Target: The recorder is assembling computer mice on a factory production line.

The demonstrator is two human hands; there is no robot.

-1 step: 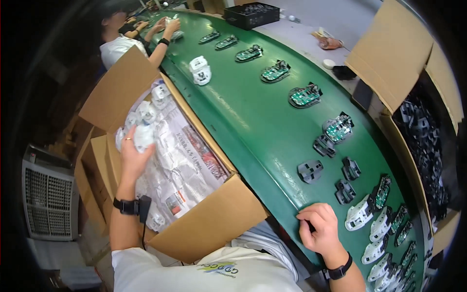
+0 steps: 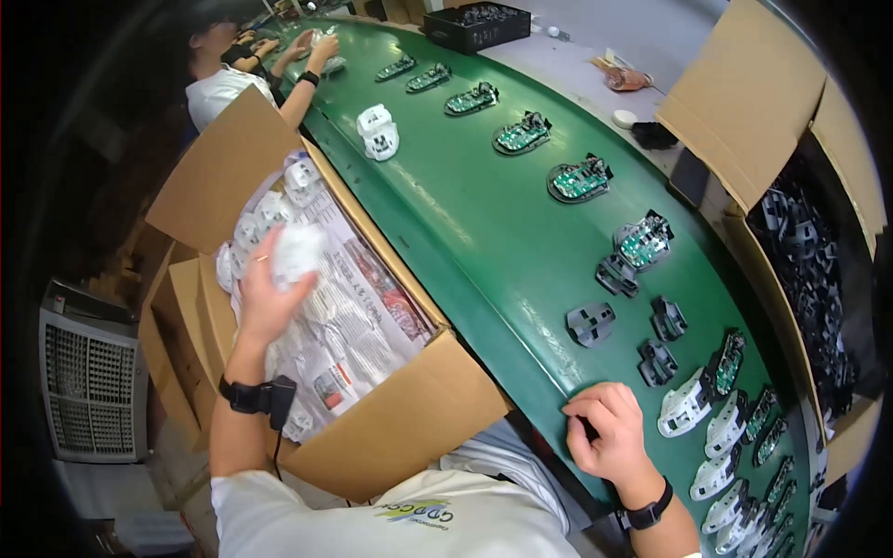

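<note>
My left hand (image 2: 270, 293) is closed around a white plastic shell (image 2: 299, 251), slightly blurred, above the open cardboard box (image 2: 400, 414). Inside that box, newspaper (image 2: 349, 321) lies beside several more white shells (image 2: 272, 209). My right hand (image 2: 606, 428) rests on the near edge of the green belt (image 2: 465, 251), its fingers curled and nothing visible in them. Close to it on the belt are grey plastic parts (image 2: 592, 324) and a row of white shells (image 2: 685, 404) paired with green circuit boards (image 2: 731, 361).
More circuit boards on dark bases (image 2: 580, 179) run along the belt, and a white shell (image 2: 378, 132) stands farther up. A carton of black parts (image 2: 807, 270) is on the right. A black crate (image 2: 476, 26) sits at the back. Another person's hands (image 2: 319, 54) work at the far left.
My left hand has lifted the white shell from among the others and moved slightly right over the newspaper. The right hand stays at the belt edge.
</note>
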